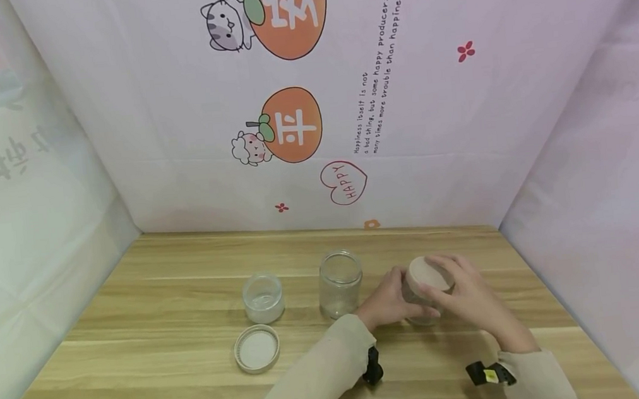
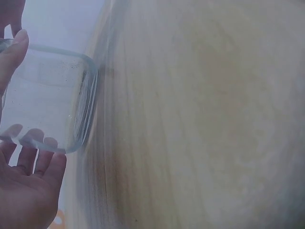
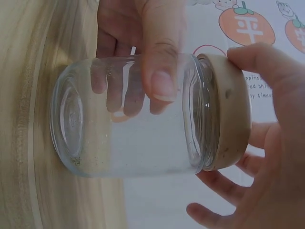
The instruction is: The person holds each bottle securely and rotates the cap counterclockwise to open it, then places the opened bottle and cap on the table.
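Observation:
On the right of the table, in the head view, a clear glass jar (image 3: 143, 152) stands upright with a beige lid (image 1: 427, 274) over its mouth. My left hand (image 1: 391, 301) grips the jar's body from the left, thumb on one side and fingers round the other. The right hand (image 1: 467, 291) holds the lid by its edge, thumb and fingers curled around the rim. Seen from the right wrist, the lid sits at the jar's rim and the glass is see-through with nothing inside. The left wrist view shows the jar's base at the wooden table.
An open glass jar (image 1: 341, 289) stands left of the left hand. Farther left is a shorter glass jar (image 1: 264, 302), with a loose lid (image 1: 256, 349) lying in front of it. Printed cloth walls (image 1: 435, 151) border the wooden table (image 1: 138, 342) at the back and sides.

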`<state>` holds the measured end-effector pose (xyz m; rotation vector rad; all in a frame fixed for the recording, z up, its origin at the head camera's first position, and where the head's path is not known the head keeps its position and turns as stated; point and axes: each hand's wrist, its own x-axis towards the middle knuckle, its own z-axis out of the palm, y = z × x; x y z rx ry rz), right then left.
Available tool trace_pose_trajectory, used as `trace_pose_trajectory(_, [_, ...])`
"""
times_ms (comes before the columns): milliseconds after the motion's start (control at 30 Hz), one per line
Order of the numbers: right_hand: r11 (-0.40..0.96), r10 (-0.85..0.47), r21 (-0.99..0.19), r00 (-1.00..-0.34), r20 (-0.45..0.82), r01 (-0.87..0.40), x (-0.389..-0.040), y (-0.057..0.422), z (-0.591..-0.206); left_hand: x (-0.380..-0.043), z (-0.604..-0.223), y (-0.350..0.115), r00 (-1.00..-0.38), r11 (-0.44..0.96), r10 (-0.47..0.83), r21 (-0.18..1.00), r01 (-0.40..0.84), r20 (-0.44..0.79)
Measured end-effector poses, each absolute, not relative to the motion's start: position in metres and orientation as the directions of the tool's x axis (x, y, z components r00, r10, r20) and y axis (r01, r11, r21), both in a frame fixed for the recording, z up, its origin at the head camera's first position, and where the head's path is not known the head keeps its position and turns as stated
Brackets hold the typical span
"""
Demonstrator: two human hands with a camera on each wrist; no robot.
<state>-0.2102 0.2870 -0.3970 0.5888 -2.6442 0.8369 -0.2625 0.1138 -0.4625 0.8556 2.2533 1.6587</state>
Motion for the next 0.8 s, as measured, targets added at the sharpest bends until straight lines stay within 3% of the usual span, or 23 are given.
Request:
trace_pose_trajectory(400, [0.609, -0.377, -0.616, -0.865, 0.33, -0.5, -0.2143, 0.2919, -0.3946, -0.2606, -0.4607, 0.1125, -0.798, 0.195, 0.575, 0.917, 0.349, 0.181])
trace_pose_trajectory(800, [0.726, -0.273, -0.518, -0.88, 0.388, -0.453, -0.2116, 0.2852, -0.3967, -0.2631, -0.4621, 0.1127, -0.806, 0.217, 0.566, 0.912, 0.349, 0.174])
